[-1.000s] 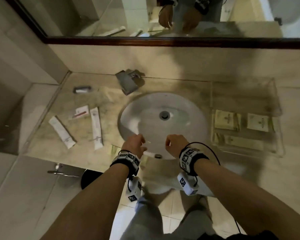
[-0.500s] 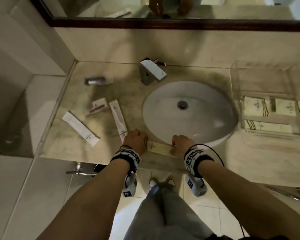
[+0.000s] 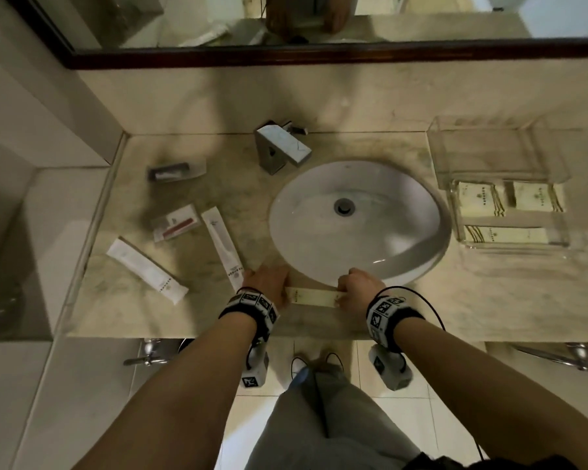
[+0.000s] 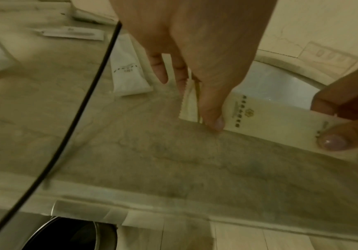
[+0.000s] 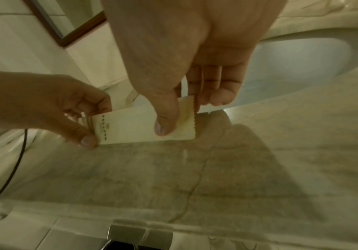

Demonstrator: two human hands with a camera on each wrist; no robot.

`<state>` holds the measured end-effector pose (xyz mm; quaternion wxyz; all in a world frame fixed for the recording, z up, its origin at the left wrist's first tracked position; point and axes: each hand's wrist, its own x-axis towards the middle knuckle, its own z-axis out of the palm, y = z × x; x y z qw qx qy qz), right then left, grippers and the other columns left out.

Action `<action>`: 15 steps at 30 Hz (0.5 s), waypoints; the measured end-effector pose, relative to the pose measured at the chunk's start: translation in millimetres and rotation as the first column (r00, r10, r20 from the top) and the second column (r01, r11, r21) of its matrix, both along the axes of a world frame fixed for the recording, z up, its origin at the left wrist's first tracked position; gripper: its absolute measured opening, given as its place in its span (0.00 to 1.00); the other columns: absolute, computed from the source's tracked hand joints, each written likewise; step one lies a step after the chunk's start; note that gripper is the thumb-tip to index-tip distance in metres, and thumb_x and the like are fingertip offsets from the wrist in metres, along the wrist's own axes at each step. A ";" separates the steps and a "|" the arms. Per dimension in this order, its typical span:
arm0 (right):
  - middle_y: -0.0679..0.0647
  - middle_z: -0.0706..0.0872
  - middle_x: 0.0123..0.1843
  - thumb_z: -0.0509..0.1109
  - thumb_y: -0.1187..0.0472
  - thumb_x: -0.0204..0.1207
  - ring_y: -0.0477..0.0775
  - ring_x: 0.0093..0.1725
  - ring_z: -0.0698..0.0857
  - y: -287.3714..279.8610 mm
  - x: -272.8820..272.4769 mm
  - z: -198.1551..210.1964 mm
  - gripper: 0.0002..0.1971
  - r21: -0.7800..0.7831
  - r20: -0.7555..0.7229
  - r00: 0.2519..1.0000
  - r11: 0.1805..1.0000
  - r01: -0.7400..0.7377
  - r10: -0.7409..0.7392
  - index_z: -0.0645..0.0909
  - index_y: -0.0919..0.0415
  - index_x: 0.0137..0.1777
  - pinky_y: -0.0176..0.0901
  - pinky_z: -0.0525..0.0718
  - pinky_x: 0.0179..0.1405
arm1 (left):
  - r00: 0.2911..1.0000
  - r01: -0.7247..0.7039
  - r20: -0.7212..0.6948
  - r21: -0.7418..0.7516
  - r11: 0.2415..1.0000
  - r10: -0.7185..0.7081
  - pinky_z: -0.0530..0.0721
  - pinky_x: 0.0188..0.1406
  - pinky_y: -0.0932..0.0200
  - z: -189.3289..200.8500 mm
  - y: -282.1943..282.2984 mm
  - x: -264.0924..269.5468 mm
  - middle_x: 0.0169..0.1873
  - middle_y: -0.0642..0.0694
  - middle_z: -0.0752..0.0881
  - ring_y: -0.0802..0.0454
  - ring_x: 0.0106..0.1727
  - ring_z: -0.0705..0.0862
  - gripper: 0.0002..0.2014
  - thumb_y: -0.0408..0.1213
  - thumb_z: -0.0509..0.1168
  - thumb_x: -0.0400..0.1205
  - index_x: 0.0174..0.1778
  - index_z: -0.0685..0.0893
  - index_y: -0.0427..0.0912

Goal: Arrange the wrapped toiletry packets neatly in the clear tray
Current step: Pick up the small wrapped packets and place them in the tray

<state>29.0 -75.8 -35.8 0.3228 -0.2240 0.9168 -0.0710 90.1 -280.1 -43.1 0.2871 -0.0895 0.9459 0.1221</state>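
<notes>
The long cream paper-wrapped packet with gold print point(image 3: 314, 296) is held level just above the front edge of the beige marble worktop point(image 3: 510, 293), directly in front of the white oval sink basin point(image 3: 357, 218). The left hand point(image 3: 269, 283) pinches its left end: in the left wrist view the thumb lies on the printed face and the fingers point(image 4: 160, 67) curl behind the serrated edge. The right hand point(image 3: 358, 288) pinches the right end in the same way, thumb on top and fingers point(image 5: 218, 94) behind. Both ends of the packet are covered by the hands in the head view.

The clear rectangular acrylic tray point(image 3: 489, 150) stands on the worktop to the right of the basin, well apart from the held packet. Three cream packets point(image 3: 479, 200) lie flat in its front compartments; the print on them is too small to read, and the tray walls are hard to trace against the marble.

Left of the basin, loose on the worktop, lie two long white wrapped packets point(image 3: 146, 271), a small clear packet with a red item inside point(image 3: 175, 222) and a dark packet point(image 3: 177, 169) whose contents cannot be made out. One long white packet touches the left hand at its near end. A square chrome tap point(image 3: 282, 149) stands behind the basin. A dark-framed mirror point(image 3: 319, 56) is cut off at the top edge.
</notes>
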 end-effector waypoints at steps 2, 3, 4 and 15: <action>0.52 0.81 0.49 0.71 0.53 0.74 0.57 0.51 0.82 9.0 -5.1 5.1 0.08 -0.015 0.047 0.996 0.997 0.075 -0.074 0.84 0.56 0.49 0.43 0.75 0.44 | 0.999 -0.037 0.007 0.053 0.998 0.037 0.78 0.63 0.49 4.4 -2.5 -5.0 0.62 0.45 0.84 0.42 0.64 0.82 0.15 0.37 0.65 0.79 0.61 0.80 0.48; 0.53 0.83 0.48 0.73 0.53 0.73 0.56 0.51 0.83 15.2 -9.4 9.1 0.09 -0.025 0.069 0.991 0.993 0.117 -0.115 0.85 0.57 0.48 0.44 0.78 0.45 | 0.999 -0.043 0.021 0.081 0.996 0.042 0.79 0.60 0.51 8.3 -2.2 -9.9 0.62 0.43 0.85 0.41 0.63 0.83 0.15 0.36 0.66 0.79 0.62 0.81 0.47; 0.53 0.84 0.47 0.74 0.53 0.73 0.56 0.51 0.84 20.8 -14.1 12.0 0.09 -0.036 0.092 0.985 0.988 0.151 -0.147 0.85 0.57 0.47 0.44 0.81 0.47 | 0.999 -0.036 0.043 0.100 0.994 0.032 0.80 0.59 0.52 10.9 -2.0 -14.9 0.62 0.41 0.85 0.41 0.62 0.83 0.14 0.36 0.66 0.80 0.63 0.82 0.45; 0.52 0.86 0.34 0.72 0.56 0.77 0.49 0.31 0.85 133.2 -80.3 42.1 0.06 -0.191 0.141 0.896 0.876 0.442 -0.422 0.87 0.57 0.46 0.37 0.83 0.29 | 0.992 0.123 -0.008 0.169 0.978 -0.124 0.83 0.62 0.53 38.1 84.8 -99.1 0.60 0.41 0.88 0.42 0.61 0.85 0.15 0.42 0.69 0.81 0.61 0.87 0.41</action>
